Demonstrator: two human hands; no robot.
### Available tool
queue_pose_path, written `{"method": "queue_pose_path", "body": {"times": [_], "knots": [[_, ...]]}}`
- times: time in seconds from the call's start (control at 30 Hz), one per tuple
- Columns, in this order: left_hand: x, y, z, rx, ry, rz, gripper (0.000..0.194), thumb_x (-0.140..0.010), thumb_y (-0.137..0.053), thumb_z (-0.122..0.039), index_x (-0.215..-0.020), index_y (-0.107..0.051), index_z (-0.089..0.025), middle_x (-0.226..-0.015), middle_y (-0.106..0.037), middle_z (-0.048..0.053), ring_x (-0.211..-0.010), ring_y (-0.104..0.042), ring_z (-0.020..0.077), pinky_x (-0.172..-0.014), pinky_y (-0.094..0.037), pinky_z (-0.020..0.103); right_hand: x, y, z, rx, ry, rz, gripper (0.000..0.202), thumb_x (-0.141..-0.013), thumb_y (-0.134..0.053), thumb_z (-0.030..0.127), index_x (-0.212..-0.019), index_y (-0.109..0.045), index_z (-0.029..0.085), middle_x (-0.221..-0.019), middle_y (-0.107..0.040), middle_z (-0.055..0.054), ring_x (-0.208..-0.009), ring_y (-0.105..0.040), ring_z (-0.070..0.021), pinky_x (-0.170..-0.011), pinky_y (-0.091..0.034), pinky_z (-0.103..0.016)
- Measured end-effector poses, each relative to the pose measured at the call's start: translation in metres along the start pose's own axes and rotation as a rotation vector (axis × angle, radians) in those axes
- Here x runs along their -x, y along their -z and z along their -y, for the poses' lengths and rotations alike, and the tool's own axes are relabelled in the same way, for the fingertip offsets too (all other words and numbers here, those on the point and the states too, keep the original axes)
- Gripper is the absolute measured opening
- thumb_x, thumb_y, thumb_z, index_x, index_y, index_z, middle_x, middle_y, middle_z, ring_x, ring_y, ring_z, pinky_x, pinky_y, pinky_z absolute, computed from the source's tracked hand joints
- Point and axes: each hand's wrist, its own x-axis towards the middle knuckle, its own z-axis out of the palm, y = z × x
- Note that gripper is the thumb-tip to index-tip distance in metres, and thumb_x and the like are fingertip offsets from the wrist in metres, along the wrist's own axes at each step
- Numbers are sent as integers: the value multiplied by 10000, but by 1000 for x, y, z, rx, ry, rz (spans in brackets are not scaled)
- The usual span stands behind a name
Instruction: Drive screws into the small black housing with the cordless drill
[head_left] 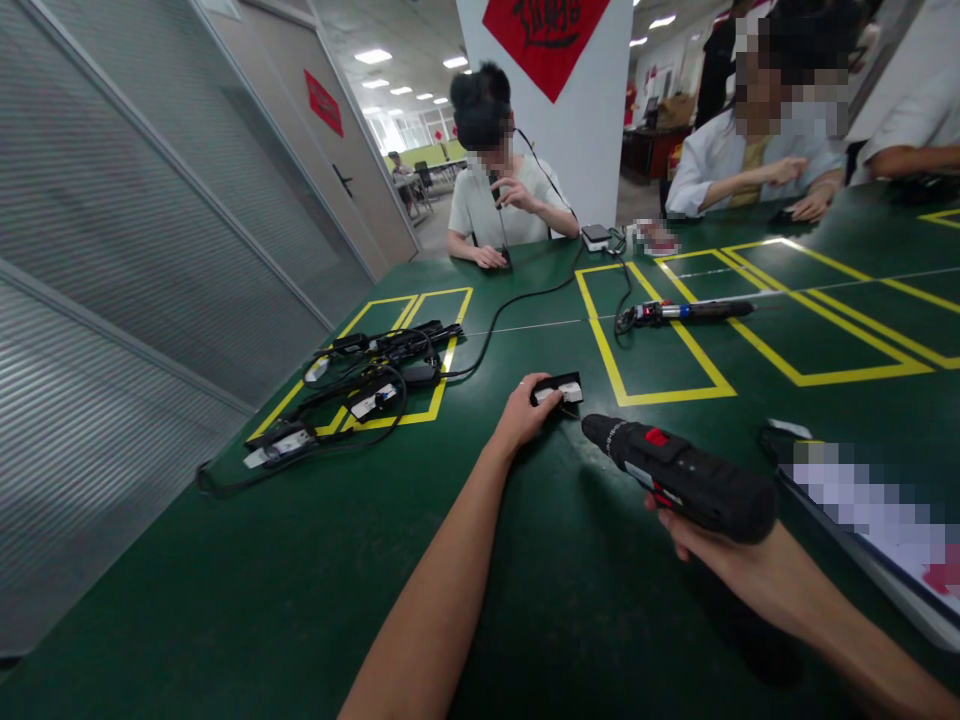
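A small black part with a white label [571, 384] lies on the green table [337, 590], and my left hand [520, 412] is closed around its left end, with a finger on top. In my right hand [724, 560] is a black cordless drill with red accents [690, 470], gripped by its handle, which the drill body mostly hides. The drill points left and forward. Its thin bit reaches the near edge of the black part; I cannot tell whether the tip touches it.
Left on the table lie tangled black cables and labelled black parts [375, 398] over yellow tape frames [448, 375]. A cylindrical tool [686, 312] lies at centre right. A dark-edged flat device [847, 530] is at right. Co-workers [510, 200] sit across.
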Motion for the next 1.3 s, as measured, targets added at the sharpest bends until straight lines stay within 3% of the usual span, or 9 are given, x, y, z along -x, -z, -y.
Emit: {"method": "queue_pose_path", "body": {"times": [0.3, 0.5, 0.77, 0.93, 1.07, 1.3], "knots": [[0, 0, -2, -14, -1, 1, 385, -815, -517, -410, -1123, -539, -178, -1103, -597, 68, -971, -569, 187, -880, -444, 315, -2, -2, -1, 11, 5, -6, 278, -752, -593, 379, -941, -656, 184, -628, -576, 4, -620, -587, -180, -565, -514, -303], [0, -2, 2, -2, -22, -26, 381, -804, -532, -420, -1104, -550, -185, -1079, -607, 64, -957, -573, 183, -865, -449, 309, -1, -3, 0, 42, -6, -7, 294, -761, -572, 402, -951, -661, 195, -642, -604, -11, -575, -563, -178, -486, -477, -293], [-1, -1, 4, 42, -9, -2, 416, -776, -570, -439, -1110, -545, -192, -1058, -610, 59, -937, -578, 178, -861, -450, 309, -3, -1, -2, 30, -18, -26, 292, -726, -606, 387, -922, -679, 184, -617, -599, 0, -595, -593, -177, -532, -517, -287], [-1, 2, 5, 70, -11, 24, 439, -762, -585, -438, -1122, -540, -191, -1040, -609, 58, -921, -576, 179, -857, -451, 315, -1, -1, 4, 65, -17, -54, 212, -713, -609, 383, -761, -691, 193, -594, -618, -8, -546, -594, -166, -510, -524, -279], [-1, 5, 4, 91, -15, 65, 458, -751, -600, -406, -1146, -528, -184, -1049, -605, 59, -923, -576, 181, -855, -456, 317, -1, -1, 6, 48, 27, -57, 170, -724, -601, 350, -727, -697, 209, -697, -686, -37, -573, -617, -173, -518, -531, -285], [-1, 6, 3, 90, 3, 92, 476, -733, -614, -358, -1163, -513, -178, -1050, -602, 58, -898, -580, 176, -824, -471, 310, -1, 0, 6, 99, 24, -66, 225, -709, -600, 373, -567, -656, 209, -551, -612, -11, -496, -576, -156, -458, -500, -270]]}}
